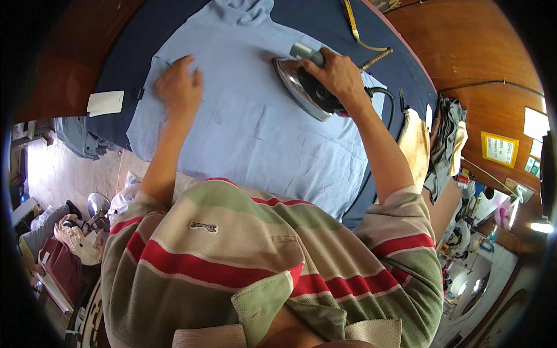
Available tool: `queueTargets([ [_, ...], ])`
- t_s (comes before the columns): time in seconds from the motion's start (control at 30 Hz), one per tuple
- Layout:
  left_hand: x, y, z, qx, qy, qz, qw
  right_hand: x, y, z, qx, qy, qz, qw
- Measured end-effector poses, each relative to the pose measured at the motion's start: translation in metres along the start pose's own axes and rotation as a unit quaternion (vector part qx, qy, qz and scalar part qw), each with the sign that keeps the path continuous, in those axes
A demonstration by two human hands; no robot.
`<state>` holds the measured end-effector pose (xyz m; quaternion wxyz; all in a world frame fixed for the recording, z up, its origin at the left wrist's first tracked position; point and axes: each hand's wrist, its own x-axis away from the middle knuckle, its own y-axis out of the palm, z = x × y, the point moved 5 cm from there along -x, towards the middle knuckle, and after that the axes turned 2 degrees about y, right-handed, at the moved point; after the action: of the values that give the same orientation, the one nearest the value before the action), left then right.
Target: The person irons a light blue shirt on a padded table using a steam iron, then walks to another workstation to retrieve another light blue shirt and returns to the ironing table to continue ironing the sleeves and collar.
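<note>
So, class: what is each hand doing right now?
Left hand: open, flat on the light blue shirt.
Right hand: closed on the iron.

I see bright daylight from the left, sharp focus at centre, strong fisheye bending and dark vignetted corners

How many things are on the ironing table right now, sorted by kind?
Light blue garment, spread flat under the left hand: 1
Iron, gripped by the right hand: 1
White card at the left edge of the dark blue table: 1
Yellow strap at the far edge: 1
Cloths hanging off the right edge: several, count unclear
Total counted: 4
</note>
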<state>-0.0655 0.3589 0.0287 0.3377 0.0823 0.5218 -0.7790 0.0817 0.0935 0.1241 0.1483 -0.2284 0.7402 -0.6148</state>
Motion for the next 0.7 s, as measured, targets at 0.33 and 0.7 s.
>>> queueTargets([
  [0.33, -0.144, 0.15, 0.097, -0.109, 0.36, -0.27, 0.886, -0.082, -0.007, 0.024, -0.027, 0.103, 0.049, 0.993],
  [0.7, -0.182, 0.151, 0.069, -0.039, 0.305, -0.324, 0.894, -0.112, -0.002, -0.013, 0.002, -0.001, 0.059, 0.998],
])
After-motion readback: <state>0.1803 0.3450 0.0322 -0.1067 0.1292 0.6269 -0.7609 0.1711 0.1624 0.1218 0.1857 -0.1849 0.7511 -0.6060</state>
